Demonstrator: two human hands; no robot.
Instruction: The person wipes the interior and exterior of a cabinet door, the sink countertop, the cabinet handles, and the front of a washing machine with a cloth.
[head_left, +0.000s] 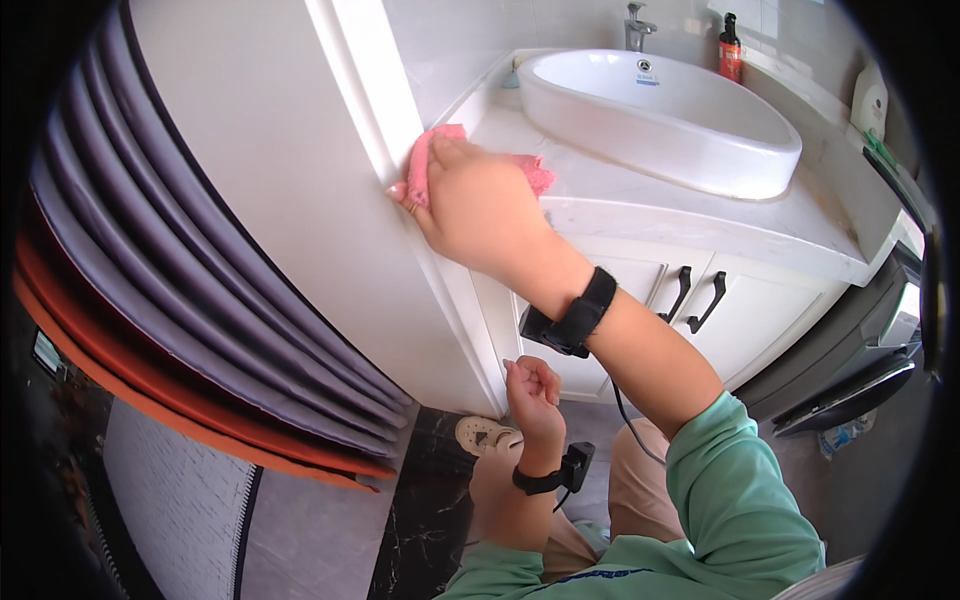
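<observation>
My right hand (480, 199) presses a pink cloth (450, 133) against the white door frame (375, 82), beside the left end of the marble-look countertop (592, 176). A loose end of the cloth sticks out past the hand, over the counter. The thumb lies around the frame's edge, while part of the cloth is hidden under the palm. Lower down, in front of my legs, my left hand (536, 401) holds nothing. Its fingers are loosely curled, with the thumb apart. Black straps with small devices are around both wrists.
A white vessel basin (660, 142) stands on the counter, with a chrome faucet (636, 30) and a red spray bottle (729, 52) behind. Below are cabinet doors with black handles (706, 301). A pleated grey curtain (187, 247) hangs left. A dark bin-like object (832, 352) stands right.
</observation>
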